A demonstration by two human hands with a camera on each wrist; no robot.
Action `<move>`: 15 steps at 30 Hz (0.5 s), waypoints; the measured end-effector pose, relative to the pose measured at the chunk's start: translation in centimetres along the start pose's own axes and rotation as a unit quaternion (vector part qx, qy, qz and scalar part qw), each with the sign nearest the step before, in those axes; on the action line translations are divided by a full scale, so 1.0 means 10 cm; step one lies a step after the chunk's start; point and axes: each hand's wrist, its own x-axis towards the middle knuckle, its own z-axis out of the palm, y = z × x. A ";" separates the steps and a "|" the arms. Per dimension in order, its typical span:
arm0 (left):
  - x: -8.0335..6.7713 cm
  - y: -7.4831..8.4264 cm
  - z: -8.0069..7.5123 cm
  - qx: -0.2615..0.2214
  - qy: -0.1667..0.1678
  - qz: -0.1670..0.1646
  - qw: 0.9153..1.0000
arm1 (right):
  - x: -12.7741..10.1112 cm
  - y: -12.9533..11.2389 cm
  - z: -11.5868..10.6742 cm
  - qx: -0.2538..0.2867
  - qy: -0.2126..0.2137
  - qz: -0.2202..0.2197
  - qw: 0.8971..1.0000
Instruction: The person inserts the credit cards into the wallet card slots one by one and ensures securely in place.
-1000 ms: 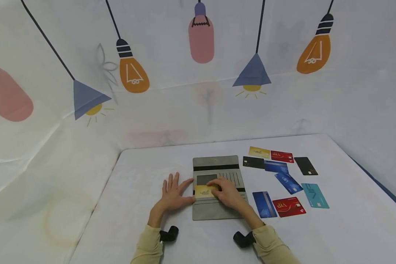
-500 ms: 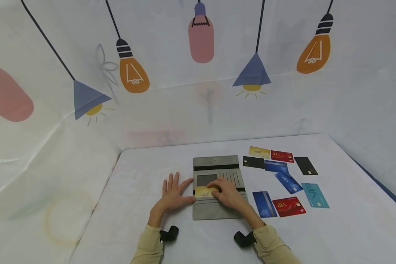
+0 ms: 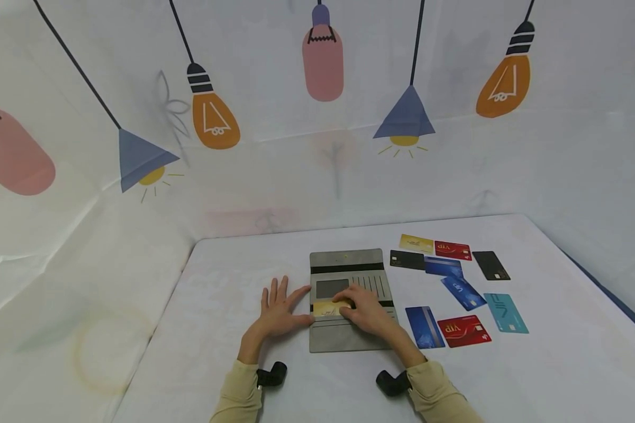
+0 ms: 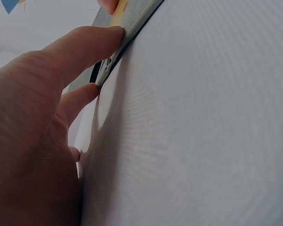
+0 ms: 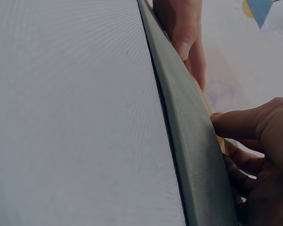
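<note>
A grey card wallet (image 3: 344, 341) lies unfolded on the white table, its inner slots facing up. Partly tucked into one of its lower slots is a gold card (image 3: 325, 309). My right hand (image 3: 367, 311) pinches the card's right end between thumb and fingers, as the right wrist view shows close over the grey edge. On the wallet's left side my left hand (image 3: 277, 317) rests with fingers spread. Its thumb and index fingertip touch the left edge, seen also in the left wrist view.
To the wallet's right lie several loose cards, among them a red VIP card (image 3: 464, 331), a blue card (image 3: 425, 328), a teal card (image 3: 505, 313), a black card (image 3: 490, 266) and another gold card (image 3: 416, 243). A lamp-patterned cloth (image 3: 275, 182) hangs behind the table.
The gold card has slid a little toward me, deeper into its slot, and less of it shows. Right fingers keep their pinch; the left hand stays in place.
</note>
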 end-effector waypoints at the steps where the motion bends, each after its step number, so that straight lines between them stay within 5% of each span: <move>1: 0.00 0.00 0.00 0.001 0.000 0.000 1.000 | 0.00 0.00 0.00 0.001 -0.001 0.000 1.000; 15: -0.01 0.01 -0.01 0.005 0.002 0.003 1.000 | -0.01 0.00 -0.01 0.001 -0.006 -0.008 1.000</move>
